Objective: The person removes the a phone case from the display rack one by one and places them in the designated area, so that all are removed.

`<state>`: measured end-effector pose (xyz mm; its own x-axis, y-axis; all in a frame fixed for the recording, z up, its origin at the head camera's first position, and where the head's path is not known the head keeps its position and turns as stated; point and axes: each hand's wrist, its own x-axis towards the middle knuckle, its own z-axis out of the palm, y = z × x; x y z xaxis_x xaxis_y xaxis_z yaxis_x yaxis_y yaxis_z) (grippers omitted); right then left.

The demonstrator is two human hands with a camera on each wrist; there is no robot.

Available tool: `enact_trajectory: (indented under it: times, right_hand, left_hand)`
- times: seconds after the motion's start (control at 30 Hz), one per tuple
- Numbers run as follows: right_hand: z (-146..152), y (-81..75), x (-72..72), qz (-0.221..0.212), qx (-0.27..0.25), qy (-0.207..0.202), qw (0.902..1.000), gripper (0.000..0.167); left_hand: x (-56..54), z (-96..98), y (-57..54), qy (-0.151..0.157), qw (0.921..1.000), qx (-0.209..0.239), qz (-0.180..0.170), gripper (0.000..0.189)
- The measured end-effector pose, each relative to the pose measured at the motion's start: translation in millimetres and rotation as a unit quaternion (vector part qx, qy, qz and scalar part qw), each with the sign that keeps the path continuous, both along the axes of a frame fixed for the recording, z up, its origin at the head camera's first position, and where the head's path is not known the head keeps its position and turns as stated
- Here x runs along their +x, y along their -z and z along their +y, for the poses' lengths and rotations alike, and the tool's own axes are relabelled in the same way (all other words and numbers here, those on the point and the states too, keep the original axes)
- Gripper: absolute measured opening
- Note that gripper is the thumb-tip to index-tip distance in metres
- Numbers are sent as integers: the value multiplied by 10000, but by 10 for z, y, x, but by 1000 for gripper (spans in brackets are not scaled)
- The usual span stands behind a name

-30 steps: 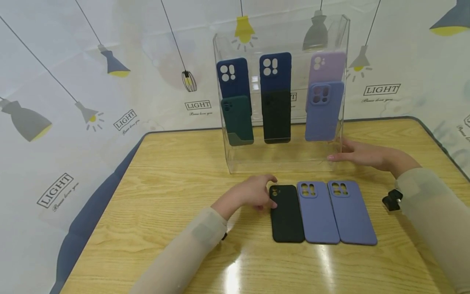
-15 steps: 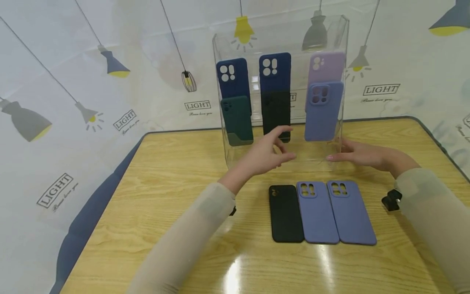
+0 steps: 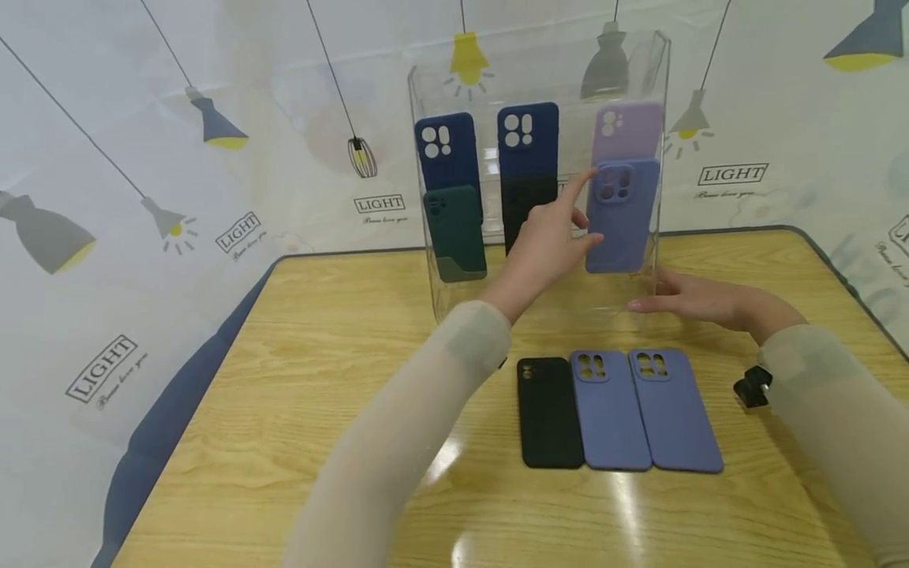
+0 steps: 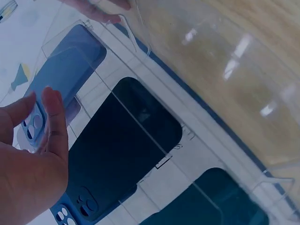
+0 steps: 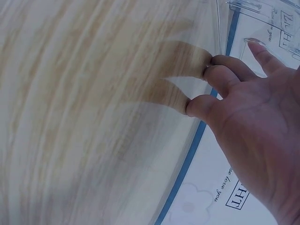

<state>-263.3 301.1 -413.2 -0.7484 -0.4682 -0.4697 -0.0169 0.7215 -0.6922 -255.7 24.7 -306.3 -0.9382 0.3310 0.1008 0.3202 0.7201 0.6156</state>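
Note:
My left hand (image 3: 547, 244) reaches across the front of a clear acrylic display stand (image 3: 665, 87). Its index finger and thumb are spread beside the left edge of a periwinkle phone case (image 3: 621, 237); contact cannot be made out. In the left wrist view, this case (image 4: 70, 58) lies past the fingers. My right hand (image 3: 717, 300) grips the stand's lower right corner, with its thumb in front. Its fingers (image 5: 225, 79) are bent in the right wrist view. Behind the periwinkle case stands a lilac phone case (image 3: 628, 130), partly hidden.
Stand's left: navy phone case (image 3: 446, 164) behind green phone case (image 3: 456, 237). Middle: another navy case (image 3: 536, 134) behind black case (image 3: 521, 207). On the wooden table (image 3: 319, 331), one black case (image 3: 550, 418) and two periwinkle cases (image 3: 611, 426) lie side by side.
My left hand has moved from beside the black case on the table, up and right across the stand, to the periwinkle case. The right hand has stayed at the stand's corner.

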Motion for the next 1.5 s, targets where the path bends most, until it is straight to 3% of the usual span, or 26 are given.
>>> enact_trajectory:
  times: [0.13,0.27,0.63,0.9,1.5]
  right_hand:
    - [-15,10,-17,12,-18,18,10000,105]
    - [-15,8,-24,67,-93,21,9999,103]
    - [11,17,-29,13,1,5,10000,103]
    - [3,0,-21,11,22,7,10000,106]
    - [-2,2,-18,-14,52,37,10000,106]
  left_hand:
    - [-59,52,-54,-281,9994,-179,130,91]
    - [-101,82,-91,-378,9992,-120,-1,92]
    - [-120,144,-49,-268,9994,15,-209,88]
    - [-97,150,35,-309,9994,-128,110,90]
    - [-77,143,228,-259,9964,60,810,82]
